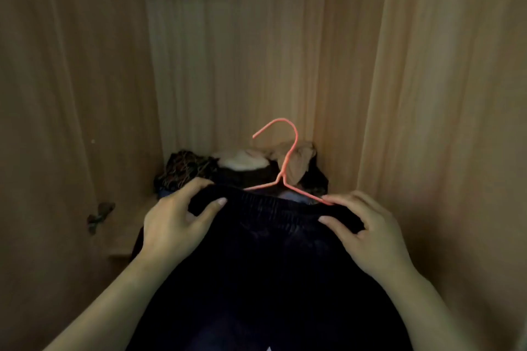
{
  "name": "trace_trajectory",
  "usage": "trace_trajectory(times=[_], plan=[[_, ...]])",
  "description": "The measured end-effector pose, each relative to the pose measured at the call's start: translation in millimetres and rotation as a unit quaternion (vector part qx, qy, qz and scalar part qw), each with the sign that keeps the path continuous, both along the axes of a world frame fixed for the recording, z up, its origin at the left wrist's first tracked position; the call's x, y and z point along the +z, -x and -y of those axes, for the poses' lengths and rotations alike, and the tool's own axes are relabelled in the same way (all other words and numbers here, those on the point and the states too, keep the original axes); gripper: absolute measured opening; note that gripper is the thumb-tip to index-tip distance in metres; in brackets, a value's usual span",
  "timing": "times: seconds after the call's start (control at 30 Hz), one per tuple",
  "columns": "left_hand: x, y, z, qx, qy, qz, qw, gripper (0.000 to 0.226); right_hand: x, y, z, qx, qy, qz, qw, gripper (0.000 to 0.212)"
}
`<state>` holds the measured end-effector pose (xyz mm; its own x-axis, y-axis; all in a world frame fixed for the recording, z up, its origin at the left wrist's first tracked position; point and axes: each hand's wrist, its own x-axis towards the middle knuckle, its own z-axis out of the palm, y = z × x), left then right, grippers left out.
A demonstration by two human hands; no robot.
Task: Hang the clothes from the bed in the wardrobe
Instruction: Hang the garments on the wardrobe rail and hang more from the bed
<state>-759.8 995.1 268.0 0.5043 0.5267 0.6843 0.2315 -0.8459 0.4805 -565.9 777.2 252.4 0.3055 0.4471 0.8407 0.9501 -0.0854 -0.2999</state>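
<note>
Pink wire makes the hanger [281,178], and it pokes up from the dark clothes [265,265] held in the open wardrobe [85,65]. The left hand [174,222] and right hand [368,234] are apart, each pinching one end of the stretchy top edge. The cloth looks soft and floppy (it could slide off), so holding the hanger's neck seems best.

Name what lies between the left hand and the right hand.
Head view: the dark garment's waistband spans from left hand to right hand, with the pink hanger rising behind it.
</note>
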Motion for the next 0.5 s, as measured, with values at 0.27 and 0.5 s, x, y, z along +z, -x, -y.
trace_trajectory(times=[0.27,0.5], plan=[[141.3,-141.4,-124.1,-0.051,-0.094,0.109,0.988,0.016,142.9,-115.2,-103.3,-0.001,-0.129,0.062,0.990,0.017],[254.7,-271.6,-225.5,-0.156,-0.134,0.187,0.960,0.045,258.8,-195.4,-166.3,-0.072,-0.140,0.101,0.982,0.029]])
